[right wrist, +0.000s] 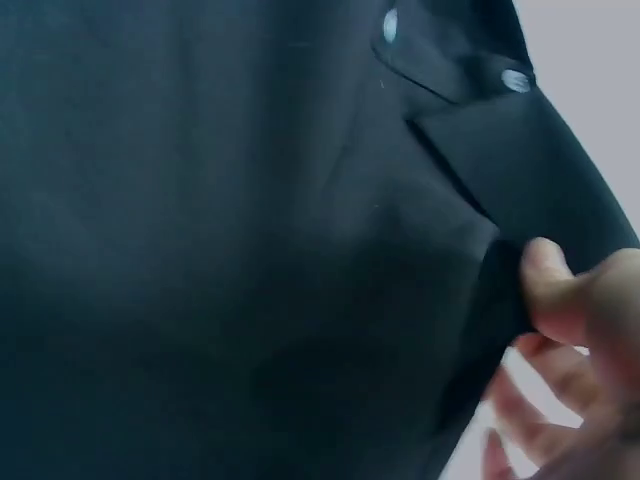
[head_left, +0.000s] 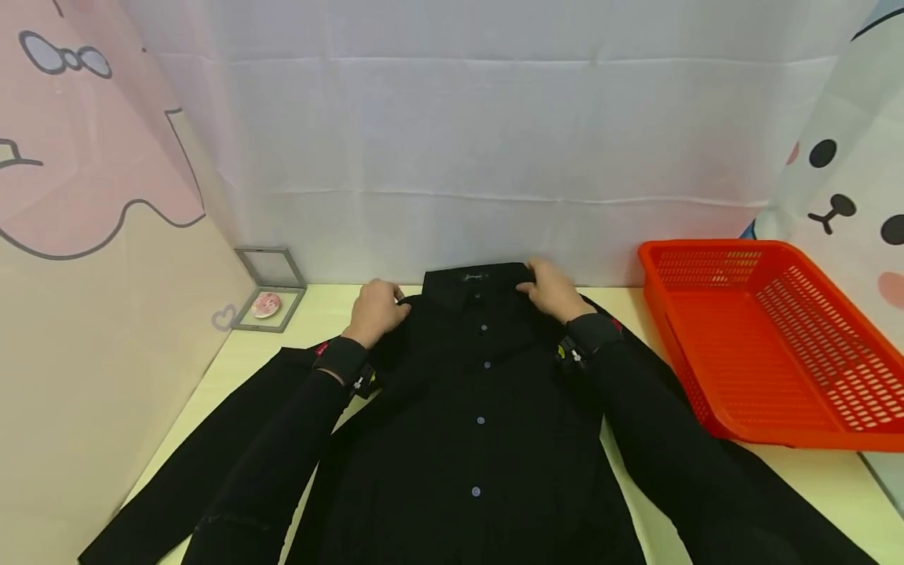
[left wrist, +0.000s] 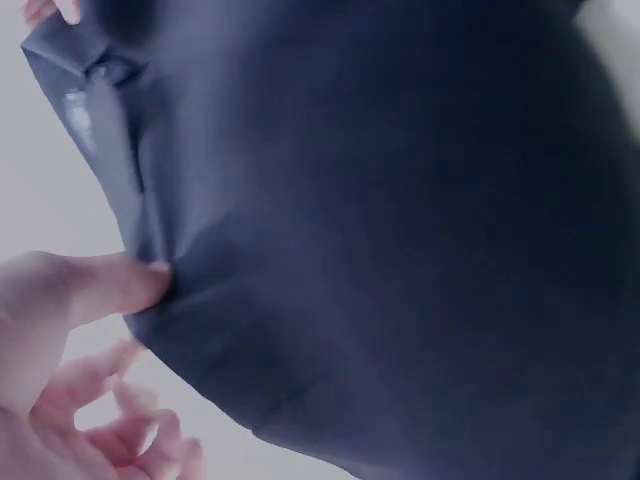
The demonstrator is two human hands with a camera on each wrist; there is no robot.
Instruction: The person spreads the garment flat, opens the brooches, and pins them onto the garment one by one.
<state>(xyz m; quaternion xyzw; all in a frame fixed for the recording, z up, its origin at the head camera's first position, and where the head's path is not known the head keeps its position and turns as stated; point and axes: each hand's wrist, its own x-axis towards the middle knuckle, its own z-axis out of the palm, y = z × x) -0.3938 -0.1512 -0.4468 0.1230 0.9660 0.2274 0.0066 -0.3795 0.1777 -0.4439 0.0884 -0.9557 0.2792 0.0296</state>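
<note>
A black button-up shirt point(head_left: 452, 408) is spread front up, its collar point(head_left: 441, 286) at the far end and its sleeves reaching out to both sides. My left hand point(head_left: 377, 311) pinches the shirt's shoulder beside the collar. In the left wrist view its thumb point(left wrist: 145, 283) lies over the black cloth, with the index finger at the edge. On the other side of the collar, my right hand point(head_left: 553, 290) pinches the cloth where collar and shoulder meet. The right wrist view has that thumb point(right wrist: 550, 285) on top of the fabric and the fingers curled below the edge.
A red plastic basket point(head_left: 741, 377) with perforated sides stands on the right, close by the right sleeve. At the back left is a grey-framed case point(head_left: 271, 310) with a small pink-and-white item. A white curtain point(head_left: 459, 157) hangs behind the pale yellow table point(head_left: 332, 302).
</note>
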